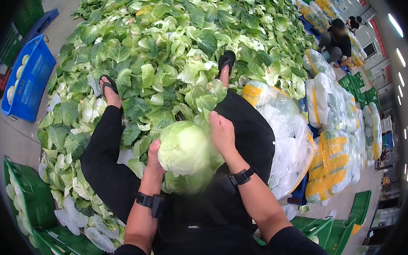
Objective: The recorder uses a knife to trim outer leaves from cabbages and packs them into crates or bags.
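A pale green cabbage head point(182, 147) is held up in front of my lap. My left hand point(154, 157) grips it from its left side, with the thumb up along the edge and the other fingers mostly hidden beneath. At the cabbage's upper right, my right hand point(222, 133) is closed, pinching a loose green cabbage leaf point(204, 120). Another leafy green part point(187, 184) shows below the head, slightly blurred. Under and beyond my hands spreads a large heap of loose cabbage leaves point(171, 47).
To the left stands a blue crate point(31, 84) with cabbages; a green crate point(32, 192) of cabbages is at lower left. Plastic-wrapped, yellow-taped bundles point(328, 138) are stacked on the right. White foam nets point(72, 217) lie lower left. Another person point(338, 42) crouches at far right.
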The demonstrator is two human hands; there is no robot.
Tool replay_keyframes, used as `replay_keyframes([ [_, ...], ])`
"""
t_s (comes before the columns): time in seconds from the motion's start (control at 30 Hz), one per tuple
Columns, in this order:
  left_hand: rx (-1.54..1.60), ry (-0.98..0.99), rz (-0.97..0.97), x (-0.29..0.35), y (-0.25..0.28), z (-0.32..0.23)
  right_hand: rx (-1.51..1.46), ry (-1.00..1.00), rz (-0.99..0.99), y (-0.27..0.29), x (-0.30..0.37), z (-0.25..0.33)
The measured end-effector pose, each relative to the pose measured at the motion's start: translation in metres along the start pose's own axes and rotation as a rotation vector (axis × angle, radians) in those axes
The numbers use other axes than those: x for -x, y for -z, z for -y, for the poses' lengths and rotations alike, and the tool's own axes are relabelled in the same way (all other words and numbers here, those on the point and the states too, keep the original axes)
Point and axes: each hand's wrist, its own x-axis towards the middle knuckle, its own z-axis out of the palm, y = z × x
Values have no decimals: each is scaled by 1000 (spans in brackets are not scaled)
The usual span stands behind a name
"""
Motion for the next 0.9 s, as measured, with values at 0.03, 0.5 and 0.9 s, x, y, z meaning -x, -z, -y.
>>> replay_keyframes([
  [0.03, 63, 13, -2, 0, 1, 3, -46, -150, 68, -6, -7, -34],
  [0.5, 106, 163, -286, -4, -2, 2, -517, -116, 376, -23, 0, 7],
  [0.9, -129, 224, -65, 13, 70, 54, -512, 252, 441, 21, 19, 25],
])
